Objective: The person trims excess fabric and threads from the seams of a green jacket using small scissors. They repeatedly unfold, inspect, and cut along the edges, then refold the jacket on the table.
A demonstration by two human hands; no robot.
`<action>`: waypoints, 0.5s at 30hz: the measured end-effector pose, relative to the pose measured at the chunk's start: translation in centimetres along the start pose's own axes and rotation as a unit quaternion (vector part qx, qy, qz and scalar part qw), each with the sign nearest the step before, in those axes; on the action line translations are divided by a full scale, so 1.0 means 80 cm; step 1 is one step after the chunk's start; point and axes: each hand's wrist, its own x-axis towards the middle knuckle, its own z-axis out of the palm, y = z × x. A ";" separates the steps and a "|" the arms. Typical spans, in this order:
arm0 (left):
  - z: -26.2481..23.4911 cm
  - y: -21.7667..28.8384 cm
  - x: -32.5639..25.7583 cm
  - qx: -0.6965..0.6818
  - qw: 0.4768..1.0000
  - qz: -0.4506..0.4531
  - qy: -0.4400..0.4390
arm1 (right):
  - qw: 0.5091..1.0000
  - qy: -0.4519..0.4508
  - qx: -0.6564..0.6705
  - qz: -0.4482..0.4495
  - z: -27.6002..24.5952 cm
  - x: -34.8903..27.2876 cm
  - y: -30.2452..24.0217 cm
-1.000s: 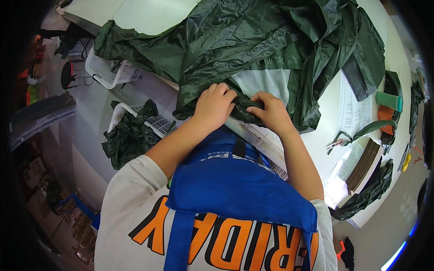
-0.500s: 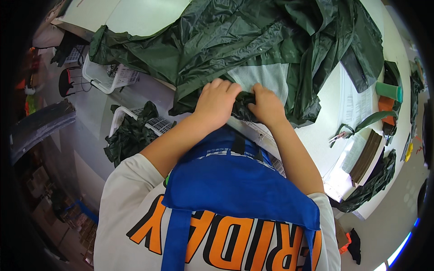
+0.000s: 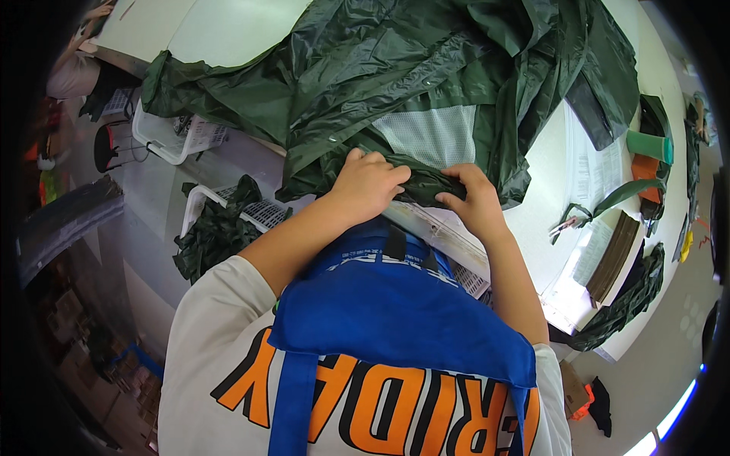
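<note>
A dark green, shiny garment point(image 3: 380, 68) lies spread and crumpled over the white table, one sleeve-like part stretching to the left. White mesh point(image 3: 432, 135) shows in its middle, just beyond my hands. Its near edge is bunched along the table's front. My left hand point(image 3: 369, 185) is closed on that edge, fingers curled over the fabric. To the right, my right hand point(image 3: 477, 199) pinches the same edge between thumb and fingers. A stretch of gathered fabric runs between the two hands.
White baskets point(image 3: 176, 144) stand left of the table, a nearer one stuffed with dark green fabric point(image 3: 217, 232). On the table's right lie printed sheets point(image 3: 585, 171), small snips point(image 3: 564, 226), a green cone point(image 3: 650, 147) and brown card strips point(image 3: 614, 258). Another person's arm point(image 3: 72, 57) shows at far left.
My right hand has slid right along the fabric edge, away from the left hand. The bunched edge between them is now stretched out longer. The garment has shifted slightly left.
</note>
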 end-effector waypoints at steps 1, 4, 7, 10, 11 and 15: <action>-0.003 0.002 0.003 0.030 0.999 0.004 -0.026 | 1.000 0.005 -0.007 0.001 0.002 0.000 0.003; -0.005 0.022 0.007 0.053 0.995 0.063 0.056 | 1.000 0.016 -0.016 -0.001 0.009 0.001 0.016; 0.023 0.044 0.019 -0.042 0.985 0.123 0.118 | 1.000 0.019 -0.006 -0.016 0.009 0.002 0.021; 0.046 0.045 0.023 -0.050 0.988 0.103 0.102 | 1.000 0.024 0.009 0.000 0.007 0.001 0.024; 0.047 0.043 0.023 -0.052 0.991 0.092 0.087 | 1.000 0.021 -0.004 -0.005 0.005 0.000 0.024; 0.045 0.050 0.023 -0.074 0.996 0.037 0.032 | 0.999 0.011 -0.036 -0.035 -0.001 -0.013 0.027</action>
